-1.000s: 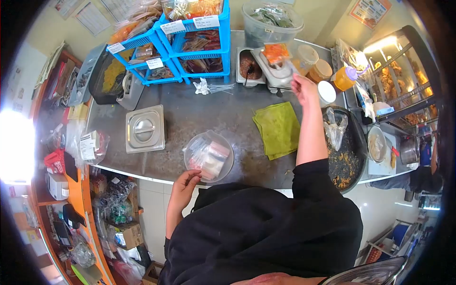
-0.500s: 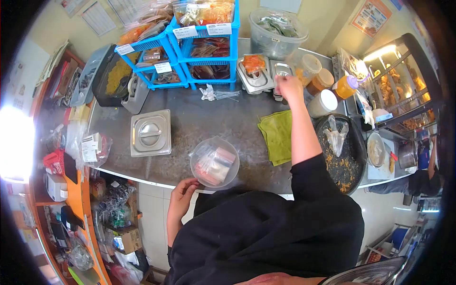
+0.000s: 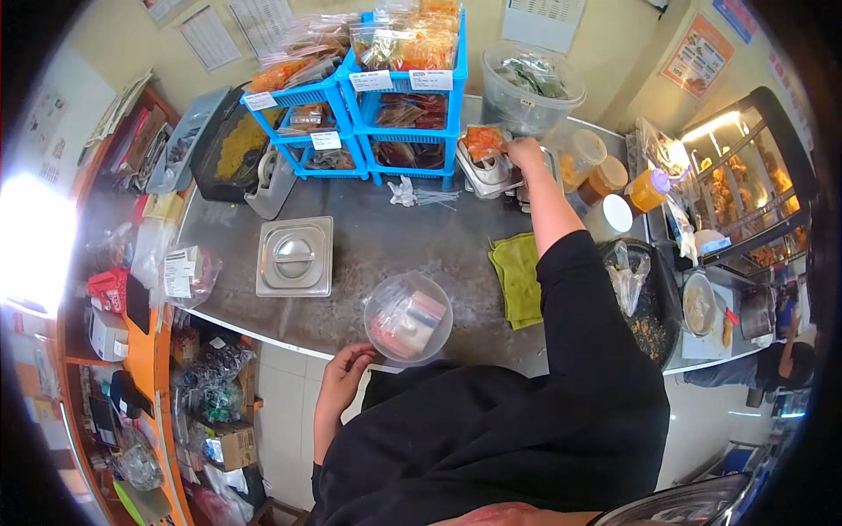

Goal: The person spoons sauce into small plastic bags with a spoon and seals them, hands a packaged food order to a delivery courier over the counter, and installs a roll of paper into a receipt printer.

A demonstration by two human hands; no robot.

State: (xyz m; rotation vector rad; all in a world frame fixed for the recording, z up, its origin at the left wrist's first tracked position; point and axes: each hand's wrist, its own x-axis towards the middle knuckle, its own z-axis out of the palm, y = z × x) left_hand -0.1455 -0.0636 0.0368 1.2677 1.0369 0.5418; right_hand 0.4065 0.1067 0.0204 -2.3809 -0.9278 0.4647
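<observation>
Right hand [image 3: 524,153] closed on metal lid [image 3: 488,169] at counter's rear, beside blue baskets [image 3: 386,105]. Left hand [image 3: 349,364] rested loosely curled at front counter edge [image 3: 263,333], touching clear bowl [image 3: 408,317]. Bare steel remained between bowl and covered pan [image 3: 295,256].

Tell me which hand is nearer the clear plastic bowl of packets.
Left. The left hand sits at the counter edge, right by the clear plastic bowl; the right hand reaches far across the counter to the steel containers.
</observation>
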